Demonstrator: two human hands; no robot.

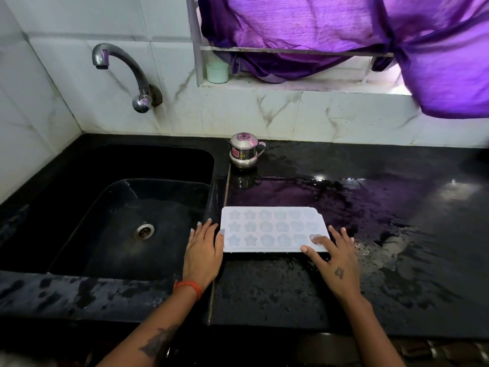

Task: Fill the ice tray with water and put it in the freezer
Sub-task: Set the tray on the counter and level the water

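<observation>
We see the white ice tray [274, 229] lying flat on the wet black counter [370, 207], just right of the sink [127, 207], with its left short edge close to the sink rim. Our left hand [203, 250] lies at the tray's 9 o'clock with fingers straight; the thumb touches the tray's left edge. Our right hand [334, 256] is at the tray's 4 o'clock, fingers spread and relaxed, some fingertips resting on the tray's near right corner; neither hand grasps it. At the tray's 12 o'clock there is free wet counter up to a small steel pot [244, 152]. The tap [124, 72] stands at 11 o'clock above the sink. We cannot tell if the star and round moulds hold water. A purple curtain [370, 35] covers the window.
</observation>
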